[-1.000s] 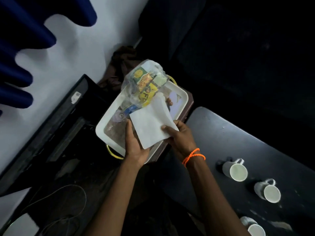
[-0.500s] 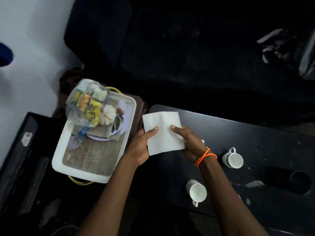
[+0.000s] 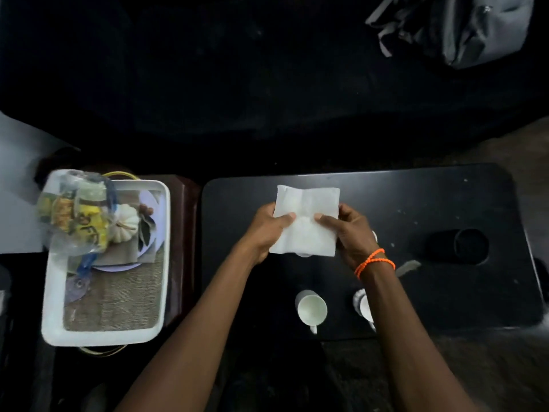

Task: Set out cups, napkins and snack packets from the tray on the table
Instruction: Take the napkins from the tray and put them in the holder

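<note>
Both forearms reach forward over the near edge of the black counter. The left hand and right hand are each clamped on a white napkin, thumbs pressed on top and fingers curled beneath its side edges, holding it spread flat above the middle of the counter. An orange bead band circles the right wrist.

The counter is dark, rounded at the corners and flecked with pale specks; the room around it is dim, with a black expanse beyond and a grey bag at the far right.

A white cup stands near the front edge between the arms, and a second cup is half hidden behind the right forearm. Left of the counter a white tray holds a clear bag of snack packets at its far end.
</note>
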{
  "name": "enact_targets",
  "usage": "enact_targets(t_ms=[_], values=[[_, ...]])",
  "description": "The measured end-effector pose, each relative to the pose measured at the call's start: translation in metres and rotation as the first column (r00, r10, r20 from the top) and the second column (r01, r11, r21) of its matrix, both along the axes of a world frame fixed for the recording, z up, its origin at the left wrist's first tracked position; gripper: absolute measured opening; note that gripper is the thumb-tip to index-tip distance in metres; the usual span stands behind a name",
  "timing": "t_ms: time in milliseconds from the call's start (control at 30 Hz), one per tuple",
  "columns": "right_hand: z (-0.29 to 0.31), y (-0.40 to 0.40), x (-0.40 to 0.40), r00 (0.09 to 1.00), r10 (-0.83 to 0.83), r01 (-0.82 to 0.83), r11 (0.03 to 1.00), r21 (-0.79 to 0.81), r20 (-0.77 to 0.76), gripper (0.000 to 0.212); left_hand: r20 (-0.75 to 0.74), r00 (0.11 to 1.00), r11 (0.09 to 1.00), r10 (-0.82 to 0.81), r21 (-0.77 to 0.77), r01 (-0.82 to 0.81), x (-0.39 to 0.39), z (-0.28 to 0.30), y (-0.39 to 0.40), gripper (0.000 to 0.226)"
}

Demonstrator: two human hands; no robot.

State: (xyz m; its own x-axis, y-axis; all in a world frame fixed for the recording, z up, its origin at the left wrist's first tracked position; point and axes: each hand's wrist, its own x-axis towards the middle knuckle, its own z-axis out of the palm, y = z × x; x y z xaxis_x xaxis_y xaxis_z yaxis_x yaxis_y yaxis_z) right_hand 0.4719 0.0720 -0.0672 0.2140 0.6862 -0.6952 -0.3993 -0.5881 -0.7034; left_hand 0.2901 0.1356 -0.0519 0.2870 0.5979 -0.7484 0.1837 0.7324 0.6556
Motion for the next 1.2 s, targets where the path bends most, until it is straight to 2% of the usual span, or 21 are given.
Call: enact_targets(t_ms=[100,233,333,433,500,600,700,833,967,1067,1200], values=[[-0.002,-0.017,0.025,0.997,-0.052,0.054,0.997,-0.052,0.052,0.039,-0.054,0.997,0.998,-0.046,0.044,0.049,0.027,0.002,-0.003,0.031],[-0.001,-0.035,0.051,0.97,-0.239,0.242,0.968,-0.061,0.054,0.028,-0.063,0.995,0.996,-0.081,0.037,0.084,0.066,-0.002,-0.013,0.033],[0.005,-0.051,0.07,0.909,-0.415,0.416,0.903,-0.104,0.031,0.033,-0.123,0.992,0.999,-0.034,0.005,0.035,0.1,-0.004,-0.026,0.027],[0.01,-0.07,0.089,0.857,-0.487,0.507,0.856,-0.105,0.17,0.029,-0.233,0.972,0.998,-0.019,0.054,0.033,0.137,0.001,-0.047,0.02],[0.013,-0.085,0.104,0.833,-0.439,0.489,0.868,-0.079,0.337,0.025,-0.212,0.976,0.996,-0.051,0.062,0.066,0.164,0.007,-0.066,0.025],[0.017,-0.109,0.135,0.777,-0.249,0.37,0.924,-0.099,0.578,0.023,-0.125,0.987,0.994,-0.103,0.016,0.106,0.209,0.013,-0.095,0.038],[0.023,-0.131,0.171,0.731,-0.193,0.349,0.93,-0.116,0.654,0.022,-0.108,0.984,0.989,-0.14,0.031,0.144,0.25,0.016,-0.123,0.042],[0.032,-0.155,0.223,0.619,-0.107,0.325,0.937,-0.13,0.778,0.02,-0.081,0.977,0.978,-0.198,0.055,0.203,0.304,0.013,-0.153,0.041],[0.034,-0.163,0.265,0.547,0.033,0.254,0.946,-0.203,0.837,0.021,-0.053,0.969,0.969,-0.242,0.038,0.244,0.344,0.008,-0.168,0.038],[0.03,-0.16,0.289,0.571,0.196,0.157,0.927,-0.341,0.797,0.024,-0.038,0.978,0.977,-0.207,-0.065,0.205,0.363,-0.003,-0.17,0.013],[0.025,-0.149,0.308,0.594,0.266,0.115,0.906,-0.408,0.759,0.022,0.044,0.993,0.973,-0.109,-0.201,0.116,0.377,-0.013,-0.165,0.009]])
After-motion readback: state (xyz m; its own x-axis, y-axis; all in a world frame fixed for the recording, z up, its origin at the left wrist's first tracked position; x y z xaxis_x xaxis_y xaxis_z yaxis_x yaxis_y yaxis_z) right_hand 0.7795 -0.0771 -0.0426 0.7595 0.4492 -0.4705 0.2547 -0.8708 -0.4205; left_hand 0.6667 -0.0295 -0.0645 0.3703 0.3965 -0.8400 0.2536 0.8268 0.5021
